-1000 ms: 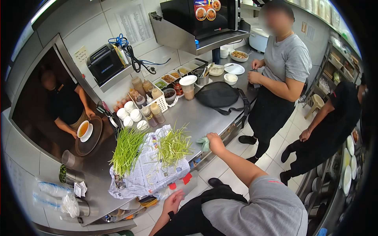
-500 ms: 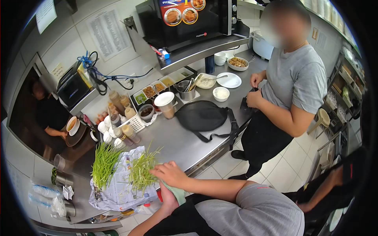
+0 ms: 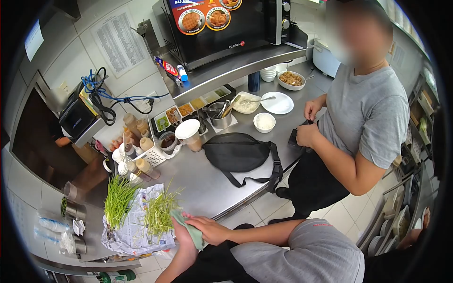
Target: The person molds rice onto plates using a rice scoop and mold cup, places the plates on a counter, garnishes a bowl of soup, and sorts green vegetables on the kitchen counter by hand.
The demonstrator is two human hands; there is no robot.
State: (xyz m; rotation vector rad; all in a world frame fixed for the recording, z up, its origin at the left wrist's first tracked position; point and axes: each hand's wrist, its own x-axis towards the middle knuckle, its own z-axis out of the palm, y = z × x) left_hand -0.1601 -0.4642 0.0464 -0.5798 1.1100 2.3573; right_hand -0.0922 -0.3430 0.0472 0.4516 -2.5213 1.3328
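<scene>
A pale green cloth [image 3: 192, 232] is between my two hands, beside the counter's front edge. My right hand [image 3: 210, 230] presses on the cloth with its fingers together. My left hand [image 3: 183, 237] holds the cloth from the other side, its fingers partly covered. Just left of my hands, a loose pile of pale green stalks [image 3: 160, 212] lies on spread newspaper [image 3: 133, 237]. A bundle of brighter green stalks [image 3: 118, 200] lies at the paper's left side.
A black waist bag [image 3: 236, 153] lies on the steel counter [image 3: 188, 177]. Behind are sauce bottles [image 3: 146, 169], a lidded cup [image 3: 189, 134] and a white bowl of rice [image 3: 264, 122]. A co-worker [image 3: 363, 113] stands at the right. A microwave [image 3: 222, 33] sits on the shelf.
My right hand has come back from the right with the cloth, and my left hand now meets it there. The view has shifted. The person with a bowl at the left opening has mostly gone from view.
</scene>
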